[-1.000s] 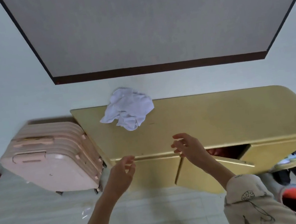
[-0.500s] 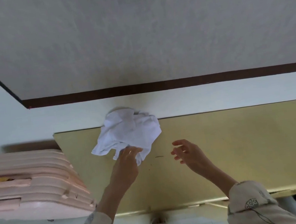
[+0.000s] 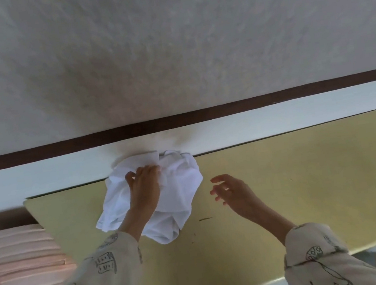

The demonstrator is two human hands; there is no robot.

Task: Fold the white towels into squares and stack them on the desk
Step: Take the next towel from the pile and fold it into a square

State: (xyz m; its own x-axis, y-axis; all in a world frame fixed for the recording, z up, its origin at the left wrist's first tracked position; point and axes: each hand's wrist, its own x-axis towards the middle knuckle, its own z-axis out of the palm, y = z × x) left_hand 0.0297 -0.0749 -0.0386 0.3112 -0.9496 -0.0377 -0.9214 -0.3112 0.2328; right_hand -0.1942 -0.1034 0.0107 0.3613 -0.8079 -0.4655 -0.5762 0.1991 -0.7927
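Head view: crumpled towels point(image 3: 179, 192) lie front-to-back.

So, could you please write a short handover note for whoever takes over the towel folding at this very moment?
Left hand: on the crumpled white towels, fingers curled into the cloth near the pile's far side.
Right hand: open, holding nothing, above the desk just right of the pile.
Towels: one bunched heap at the desk's back edge, against the wall.
Done: nothing folded, no stack.
Left: spread, fold into squares, stack on the desk.

Towels point(image 3: 179, 187) lie on the desk point(image 3: 308, 173), suitcase point(image 3: 17, 265) left.
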